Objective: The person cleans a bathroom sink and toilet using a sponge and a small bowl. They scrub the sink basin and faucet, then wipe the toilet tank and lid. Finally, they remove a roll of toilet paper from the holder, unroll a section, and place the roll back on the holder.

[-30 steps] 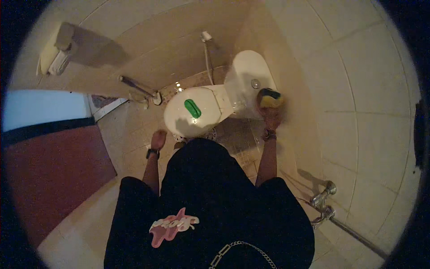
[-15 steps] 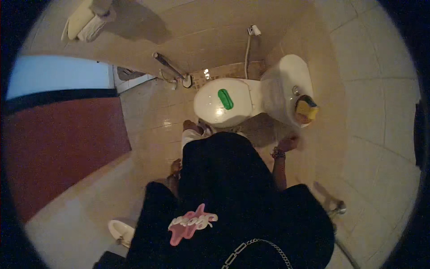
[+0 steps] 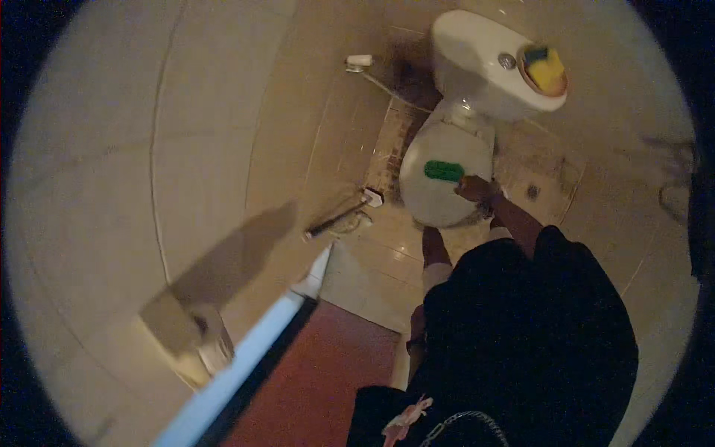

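Observation:
A green oval scrub brush (image 3: 441,170) lies on the closed lid of a white toilet (image 3: 439,205). My right hand (image 3: 477,188), with bracelets at its wrist, reaches over the lid to the brush's right end. Its fingers look bent and come up against the brush, but blur hides whether they grip it. Low beside my leg hangs my left hand (image 3: 418,320); its fingers cannot be made out. On the tank lid, beside the round flush button (image 3: 506,61), a small round dish (image 3: 557,90) holds a yellow and dark green sponge (image 3: 547,71).
A hand sprayer (image 3: 359,61) hangs on the wall, its hose running towards the toilet. A dark-handled tool with a white head (image 3: 372,197) leans near the wall. A toilet roll (image 3: 214,350), a reddish-brown panel (image 3: 328,372) and a floor drain (image 3: 533,192) also show.
The view has turned and shifted, putting the toilet farther up and right. My right hand has moved from beside the tank to the brush on the lid. My left hand still hangs low.

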`<state>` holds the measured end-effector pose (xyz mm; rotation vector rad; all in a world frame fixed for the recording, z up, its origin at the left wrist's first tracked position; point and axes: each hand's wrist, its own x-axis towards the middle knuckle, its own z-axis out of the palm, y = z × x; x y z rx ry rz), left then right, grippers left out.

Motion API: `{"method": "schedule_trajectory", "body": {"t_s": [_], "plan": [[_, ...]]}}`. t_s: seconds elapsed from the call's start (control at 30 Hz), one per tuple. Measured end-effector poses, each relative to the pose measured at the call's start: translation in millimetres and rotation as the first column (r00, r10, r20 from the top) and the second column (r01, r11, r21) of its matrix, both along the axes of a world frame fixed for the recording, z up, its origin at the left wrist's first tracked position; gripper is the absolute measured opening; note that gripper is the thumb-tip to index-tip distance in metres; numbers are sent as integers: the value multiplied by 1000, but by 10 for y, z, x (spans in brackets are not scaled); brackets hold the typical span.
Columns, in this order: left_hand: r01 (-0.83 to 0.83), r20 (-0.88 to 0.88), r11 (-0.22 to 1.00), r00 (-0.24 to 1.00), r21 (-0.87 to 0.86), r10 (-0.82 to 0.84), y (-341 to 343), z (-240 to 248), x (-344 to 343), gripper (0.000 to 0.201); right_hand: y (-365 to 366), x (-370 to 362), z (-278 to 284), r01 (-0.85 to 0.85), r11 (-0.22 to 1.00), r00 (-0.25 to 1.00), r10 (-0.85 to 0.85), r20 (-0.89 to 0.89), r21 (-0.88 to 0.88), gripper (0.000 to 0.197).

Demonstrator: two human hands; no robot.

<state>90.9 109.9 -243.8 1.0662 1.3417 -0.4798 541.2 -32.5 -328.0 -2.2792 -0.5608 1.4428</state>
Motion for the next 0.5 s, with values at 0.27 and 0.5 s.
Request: {"method": "schedule_trajectory", "body": {"t_s": [0.27,0.5], "plan": [[46,17,989,999,139,-49,1363,292,605,42,788,-172,-816,234,941,872,-92,480,-244,56],[28,-85,1000,996,-1,-28,1262,-112,-3,41,445,-977,-1737,228,968,804,-125,581,-107,54]]}}
